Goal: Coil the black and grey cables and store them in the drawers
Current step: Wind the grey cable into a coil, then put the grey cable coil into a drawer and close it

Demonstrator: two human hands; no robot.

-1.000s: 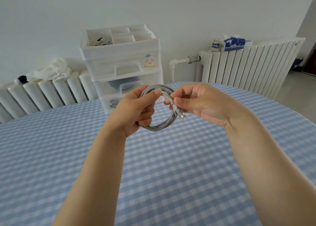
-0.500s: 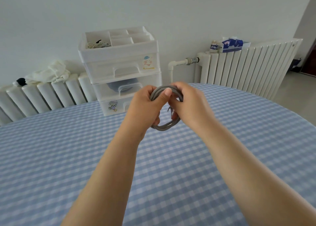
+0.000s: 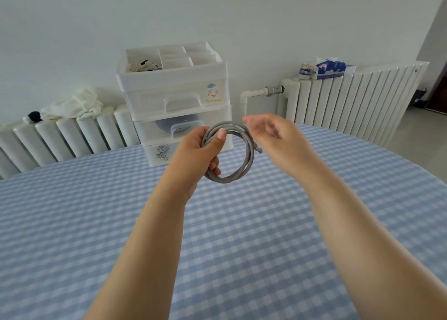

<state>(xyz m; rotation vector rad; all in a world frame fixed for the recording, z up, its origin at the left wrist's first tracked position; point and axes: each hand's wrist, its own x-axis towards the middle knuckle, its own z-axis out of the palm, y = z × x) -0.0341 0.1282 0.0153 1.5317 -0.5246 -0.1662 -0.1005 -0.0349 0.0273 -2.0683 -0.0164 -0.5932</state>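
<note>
Left of centre, left hand [image 3: 196, 155] closed on grey cable [image 3: 246, 161], thumb pressed over the strands at the top of the loop, fingers wrapped behind the lower left arc. Held up above the checked table [image 3: 72, 223], clear of it, in front of the drawers [image 3: 174, 99] at upper centre. Half a second ago both hands clasped around the coil; now only the left gripping. Coil round and closed, several turns lying together, connector end hanging at its right edge.

Just right of the coil, right hand [image 3: 273, 138] open, fingers loose and blurred, off the cable and a little apart from it. Gripping nothing.

Likely meaning: winding of the grey cable finished, tail tucked, right hand freed for a drawer handle. Both drawer fronts shut for now. Dark shape visible through the middle drawer, possibly the black cable, but cannot tell. Storing not yet done. Some risk of the loose connector end slipping out and the turns springing apart under a one-handed hold.
</note>
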